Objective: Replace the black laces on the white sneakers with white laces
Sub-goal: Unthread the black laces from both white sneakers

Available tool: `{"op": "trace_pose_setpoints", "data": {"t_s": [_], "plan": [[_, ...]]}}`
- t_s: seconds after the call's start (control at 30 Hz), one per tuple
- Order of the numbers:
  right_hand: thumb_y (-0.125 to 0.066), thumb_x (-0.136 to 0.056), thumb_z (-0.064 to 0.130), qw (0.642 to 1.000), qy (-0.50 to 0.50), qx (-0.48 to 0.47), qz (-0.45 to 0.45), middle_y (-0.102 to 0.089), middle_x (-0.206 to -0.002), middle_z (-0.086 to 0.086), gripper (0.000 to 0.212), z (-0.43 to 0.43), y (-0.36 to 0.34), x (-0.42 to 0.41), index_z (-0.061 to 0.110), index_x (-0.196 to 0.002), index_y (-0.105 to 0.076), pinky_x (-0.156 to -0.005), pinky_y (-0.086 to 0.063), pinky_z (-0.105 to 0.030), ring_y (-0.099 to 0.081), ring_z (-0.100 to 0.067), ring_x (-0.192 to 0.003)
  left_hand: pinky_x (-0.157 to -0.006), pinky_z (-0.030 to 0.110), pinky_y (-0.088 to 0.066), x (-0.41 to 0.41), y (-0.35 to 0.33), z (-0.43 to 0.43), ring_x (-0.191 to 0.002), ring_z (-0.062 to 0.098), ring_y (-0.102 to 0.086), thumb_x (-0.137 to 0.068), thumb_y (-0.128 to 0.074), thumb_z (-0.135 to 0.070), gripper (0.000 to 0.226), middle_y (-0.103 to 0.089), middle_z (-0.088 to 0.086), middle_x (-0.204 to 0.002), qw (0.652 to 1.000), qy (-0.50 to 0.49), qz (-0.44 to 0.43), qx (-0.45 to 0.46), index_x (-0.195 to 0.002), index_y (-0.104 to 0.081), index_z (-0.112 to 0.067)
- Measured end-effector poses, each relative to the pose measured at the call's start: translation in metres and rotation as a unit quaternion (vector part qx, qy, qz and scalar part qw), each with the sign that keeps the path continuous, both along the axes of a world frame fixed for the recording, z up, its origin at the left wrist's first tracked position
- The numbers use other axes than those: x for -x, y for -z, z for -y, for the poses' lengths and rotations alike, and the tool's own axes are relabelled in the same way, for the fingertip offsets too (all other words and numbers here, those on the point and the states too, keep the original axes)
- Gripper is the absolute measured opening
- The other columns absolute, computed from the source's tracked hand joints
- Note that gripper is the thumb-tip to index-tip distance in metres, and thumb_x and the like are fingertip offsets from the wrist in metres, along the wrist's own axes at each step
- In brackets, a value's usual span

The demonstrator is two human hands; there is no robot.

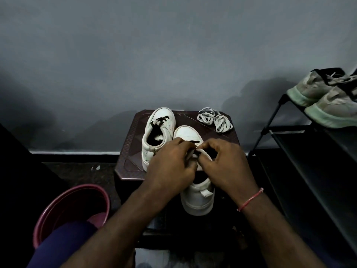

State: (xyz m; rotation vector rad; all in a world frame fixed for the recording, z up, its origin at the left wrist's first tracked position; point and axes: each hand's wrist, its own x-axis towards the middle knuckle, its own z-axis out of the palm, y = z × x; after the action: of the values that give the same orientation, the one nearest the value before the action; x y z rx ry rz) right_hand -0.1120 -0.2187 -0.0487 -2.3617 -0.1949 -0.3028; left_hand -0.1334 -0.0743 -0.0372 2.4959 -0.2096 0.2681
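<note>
- The left hand (172,167) has its fingertips curled and pinches a strand of black lace (195,143) at the near sneaker's (197,198) lacing.
- The right hand (222,165), touching the left at the fingertips, pinches the white edge of that sneaker's upper; a red bracelet (251,199) circles its wrist.
- Beyond the grip and to its left stands the far sneaker (158,132), black-laced, touching the near one.
- Beyond and to its right lie the coiled white laces (214,119), apart from both shoes.
- All rest on a dark stool (131,157).
- A pink bucket (71,206) sits nearer, left; a shoe rack (289,142) stands right.
</note>
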Motion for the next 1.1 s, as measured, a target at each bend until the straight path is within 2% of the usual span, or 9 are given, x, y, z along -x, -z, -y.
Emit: {"op": "trace_pose_setpoints", "data": {"t_s": [0.17,0.4,0.5,0.67,0.83,0.9,1.0,1.07,1.1], "plan": [[-0.062,-0.071,0.036,0.999,0.003,-0.036,0.0,-0.069,-0.073,0.009,0.02,0.002,-0.001,0.003,0.026,-0.084,-0.072,-0.064,-0.052,-0.035,-0.061,-0.007,-0.059,-0.078,0.04,-0.052,0.0,-0.002,-0.002,-0.096,0.017,-0.061,-0.076,-0.049,-0.028,0.037,-0.064,-0.007,-0.102,1.0,-0.009,0.0,0.006,-0.109,-0.067,-0.03],[-0.066,-0.077,0.035,0.999,0.026,-0.021,-0.002,-0.073,-0.079,0.008,0.017,-0.002,0.0,0.004,0.03,-0.091,-0.073,-0.067,-0.054,-0.034,-0.064,-0.013,-0.063,-0.064,0.032,-0.037,-0.02,-0.023,0.02,-0.096,0.029,-0.063,-0.092,-0.053,-0.023,0.016,-0.063,0.005,-0.104,0.971,-0.056,0.038,-0.23,-0.105,-0.062,-0.02],[-0.062,-0.075,0.041,0.999,0.039,-0.029,-0.012,-0.072,-0.076,0.01,0.019,0.0,-0.002,0.005,0.035,-0.09,-0.071,-0.066,-0.054,-0.032,-0.063,-0.009,-0.061,-0.063,0.033,-0.037,-0.022,-0.021,0.021,-0.093,0.032,-0.063,-0.093,-0.052,-0.023,0.016,-0.064,0.008,-0.1,0.973,-0.036,0.041,-0.225,-0.103,-0.062,-0.017],[-0.054,-0.062,0.052,0.996,0.055,-0.053,-0.037,-0.07,-0.07,0.01,0.034,-0.002,-0.003,0.002,0.037,-0.088,-0.07,-0.066,-0.055,-0.034,-0.064,-0.009,-0.063,-0.06,0.042,-0.047,-0.021,-0.004,0.006,-0.067,0.033,-0.059,-0.085,-0.057,-0.024,0.012,-0.063,0.007,-0.066,0.99,-0.087,0.105,0.035,-0.083,-0.055,-0.013],[-0.056,-0.07,0.048,0.996,0.062,-0.05,-0.038,-0.071,-0.074,0.007,0.029,-0.004,-0.002,0.005,0.036,-0.094,-0.068,-0.066,-0.055,-0.035,-0.067,-0.014,-0.068,-0.068,0.037,-0.045,-0.025,-0.001,0.011,-0.08,0.022,-0.061,-0.088,-0.055,-0.014,0.013,-0.067,0.002,-0.085,0.99,0.01,0.138,-0.004,-0.1,-0.054,-0.019],[-0.06,-0.072,0.04,0.996,0.064,-0.051,-0.042,-0.07,-0.071,0.005,0.023,-0.002,-0.003,0.005,0.032,-0.091,-0.069,-0.064,-0.055,-0.035,-0.065,-0.014,-0.066,-0.068,0.03,-0.048,-0.027,-0.003,0.01,-0.076,0.016,-0.063,-0.089,-0.054,-0.004,0.019,-0.066,-0.002,-0.081,0.985,0.062,0.081,0.139,-0.099,-0.054,-0.021],[-0.059,-0.067,0.039,0.995,0.059,-0.069,-0.047,-0.07,-0.07,0.006,0.025,-0.002,-0.003,0.004,0.033,-0.088,-0.07,-0.064,-0.055,-0.035,-0.065,-0.013,-0.066,-0.06,0.022,-0.049,-0.024,-0.006,0.016,-0.063,0.012,-0.057,-0.092,-0.047,0.007,0.026,-0.062,-0.001,-0.067,0.855,-0.005,-0.06,0.515,-0.099,-0.054,-0.018],[-0.06,-0.069,0.04,0.996,0.058,-0.05,-0.051,-0.07,-0.071,0.007,0.025,-0.003,-0.004,0.005,0.035,-0.091,-0.07,-0.065,-0.054,-0.033,-0.066,-0.013,-0.068,-0.058,0.024,-0.049,-0.023,-0.008,0.02,-0.058,0.013,-0.052,-0.09,-0.043,0.009,0.028,-0.056,0.001,-0.06,0.772,-0.049,-0.101,0.626,-0.1,-0.055,-0.015],[-0.061,-0.07,0.042,0.996,0.059,-0.038,-0.051,-0.07,-0.071,0.007,0.025,-0.004,-0.004,0.005,0.037,-0.093,-0.07,-0.065,-0.054,-0.032,-0.066,-0.013,-0.07,-0.058,0.025,-0.048,-0.023,-0.009,0.019,-0.057,0.014,-0.051,-0.09,-0.043,0.009,0.028,-0.055,0.001,-0.058,0.767,-0.058,-0.109,0.63,-0.101,-0.056,-0.014]]}}
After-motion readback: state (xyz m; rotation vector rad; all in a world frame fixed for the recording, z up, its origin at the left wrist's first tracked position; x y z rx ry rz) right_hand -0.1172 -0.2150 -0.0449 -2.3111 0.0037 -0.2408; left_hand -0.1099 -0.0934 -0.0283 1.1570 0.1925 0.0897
